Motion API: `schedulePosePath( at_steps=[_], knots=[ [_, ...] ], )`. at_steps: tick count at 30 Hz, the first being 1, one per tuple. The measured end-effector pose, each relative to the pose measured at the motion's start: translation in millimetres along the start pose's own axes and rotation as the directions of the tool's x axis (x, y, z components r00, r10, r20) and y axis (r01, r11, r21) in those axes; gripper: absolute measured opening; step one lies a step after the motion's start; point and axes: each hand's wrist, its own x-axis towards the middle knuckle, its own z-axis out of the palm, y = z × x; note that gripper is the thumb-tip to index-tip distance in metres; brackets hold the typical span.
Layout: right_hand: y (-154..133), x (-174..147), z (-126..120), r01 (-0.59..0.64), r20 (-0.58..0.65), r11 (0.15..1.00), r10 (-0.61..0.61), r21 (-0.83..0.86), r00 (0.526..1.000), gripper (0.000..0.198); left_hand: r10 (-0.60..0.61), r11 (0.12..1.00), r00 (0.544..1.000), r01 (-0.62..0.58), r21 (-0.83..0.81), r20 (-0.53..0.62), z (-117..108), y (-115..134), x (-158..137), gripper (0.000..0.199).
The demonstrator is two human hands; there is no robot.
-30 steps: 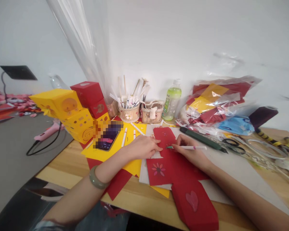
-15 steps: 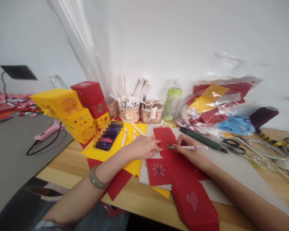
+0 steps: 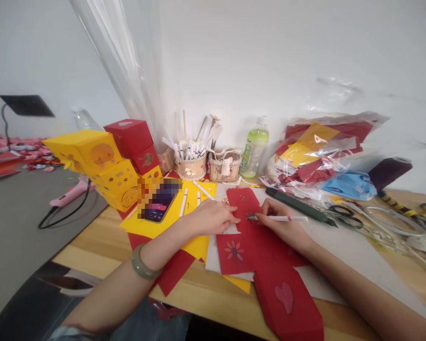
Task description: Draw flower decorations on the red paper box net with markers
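Note:
A red cut-out card (image 3: 266, 251), shaped like an unfolded box, lies on a pale sheet. A pink heart and a flower of pink and orange petals are drawn on its panels. My right hand (image 3: 279, 222) is closed around a white felt-tip pen (image 3: 293, 219), whose green tip meets the upper panel beside a small dark drawing. With fingertips on the left edge of that panel, my left hand (image 3: 215, 217) holds nothing; its index finger is stretched out and the others are partly bent. A green bangle (image 3: 144, 263) circles my left wrist.
A phone (image 3: 159, 203) and loose felt-tip pens lie on yellow paper (image 3: 177, 227) at left. Yellow boxes (image 3: 115, 182) and red boxes (image 3: 129, 137) are stacked behind. Pen baskets (image 3: 191, 168) and a green bottle (image 3: 257, 147) stand by the wall. Scissors (image 3: 346, 215) lie right.
The pen's rear end has shifted very slightly to the right. Both hands and the red card stay practically where they were.

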Motion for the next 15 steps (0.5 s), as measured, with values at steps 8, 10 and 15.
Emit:
schedulePosePath(
  at_steps=[8,10,15],
  knots=[
    [5.0,0.8,-1.2,-0.010,-0.013,1.000,0.011,0.009,1.000,0.023,-0.019,1.000,1.000,0.019,-0.008,0.018,-2.7,1.6,0.3,0.035],
    [4.9,0.9,-1.2,-0.009,-0.004,1.000,0.009,0.009,1.000,0.024,-0.022,1.000,1.000,0.022,-0.010,0.021,-3.3,1.9,0.3,0.035],
    [3.8,0.7,-1.1,-0.009,0.006,1.000,0.009,0.009,1.000,0.024,-0.023,1.000,0.999,0.023,-0.009,0.026,-3.6,2.3,0.2,0.035]
  ],
)
